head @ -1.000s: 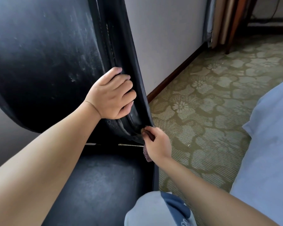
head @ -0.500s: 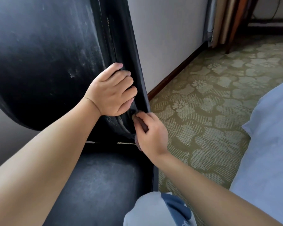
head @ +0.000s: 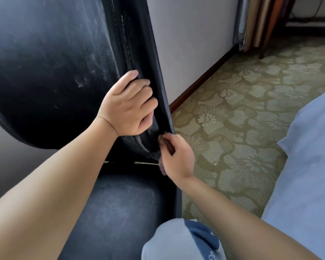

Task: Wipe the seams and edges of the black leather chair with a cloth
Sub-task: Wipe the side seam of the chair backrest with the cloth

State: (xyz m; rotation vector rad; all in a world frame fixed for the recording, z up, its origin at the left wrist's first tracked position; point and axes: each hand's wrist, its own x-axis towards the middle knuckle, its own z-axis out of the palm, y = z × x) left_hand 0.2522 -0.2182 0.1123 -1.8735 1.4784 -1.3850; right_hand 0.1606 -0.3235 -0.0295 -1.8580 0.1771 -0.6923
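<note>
Chair: the chair (head: 45, 72) is black and shiny. Its back fills the top left. Its seat (head: 116, 207) is low in the middle. White dusty marks show on both.
Seam: a deep seam (head: 131, 53) runs down the right side of the back. It lies between the back pad and a thin black edge strip (head: 158, 72). It curves in at the bottom.
Left hand: the left hand (head: 128, 107) is on the right side of the back. Its fingers (head: 139, 89) are curled over the pad and go into the seam. It holds the pad tight there.
Right hand: the right hand (head: 176, 156) is just below the left hand, at the low end of the seam. Its fingers are bent and pinch the cloth. The fingertips touch the bottom of the edge strip.
Cloth: the cloth (head: 161, 167) is small and dull purple. Most of it hides in the right hand. A bit pokes out under the hand, by the gap between back and seat. Another bit shows at the fingertips, against the seam.
Floor: the carpet (head: 242, 109) is green with pale flowers. It lies to the right of the chair.
Wall: a pale wall (head: 191, 44) stands behind the chair, with a brown board along the floor.
Bed: a light blue sheet (head: 308, 175) is at the right side.
Knee: a knee in grey cloth (head: 169, 241) is at the bottom, beside the seat.
</note>
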